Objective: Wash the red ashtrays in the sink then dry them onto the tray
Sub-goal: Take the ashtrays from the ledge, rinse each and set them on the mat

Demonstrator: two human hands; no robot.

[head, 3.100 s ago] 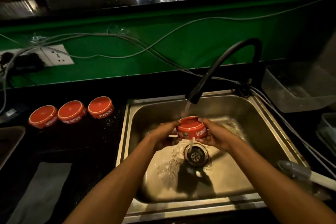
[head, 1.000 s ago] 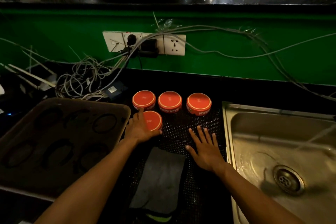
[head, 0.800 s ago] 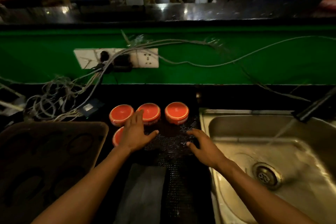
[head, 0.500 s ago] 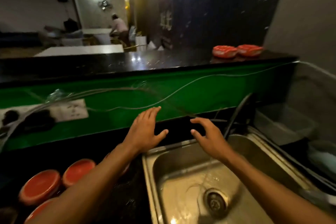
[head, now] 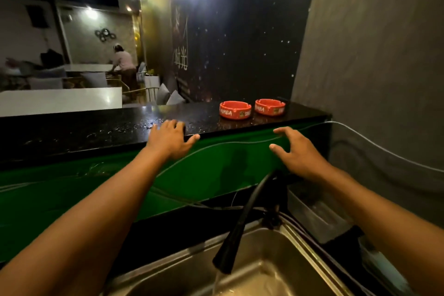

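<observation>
Red ashtrays — two round glossy ones with notched rims — sit side by side on the far black speckled bar top point(head: 134, 125), toward its right end: left ashtray point(head: 235, 109), right ashtray point(head: 270, 106). Both upright, close together but apart. Neither is in the sink or touched by a hand.

Left hand point(head: 170, 140): fingers extended and spread, fingertips over the near edge of the bar top; whether they press on it I cannot tell. Holds nothing. Well left of the ashtrays.

Right hand point(head: 298, 151): raised in front of the green panel point(head: 206, 175) below the bar top, fingers loosely spread with a slight curl, thumb out. Holds nothing. It sits below the right ashtray, short of the ledge.

Stainless steel sink point(head: 298, 243) near, at the bottom; black curved flexible faucet point(head: 242, 223) over it with a thin stream of water running.

Progress, as a judgement: these two look unwashed, so at least two wash-and-dry rounds remain. No drying tray or finished pieces are in view, so the count already done cannot be read. Both hands appear to be reaching up for the next piece — the right hand is nearer.

Writing: white letters on the left ashtray read "RIMBA", the start cut off; the right one shows similar partial lettering, not clearly legible. White characters on the dark far wall point(head: 180, 62), chalk-like, too blurred to read with confidence.
</observation>
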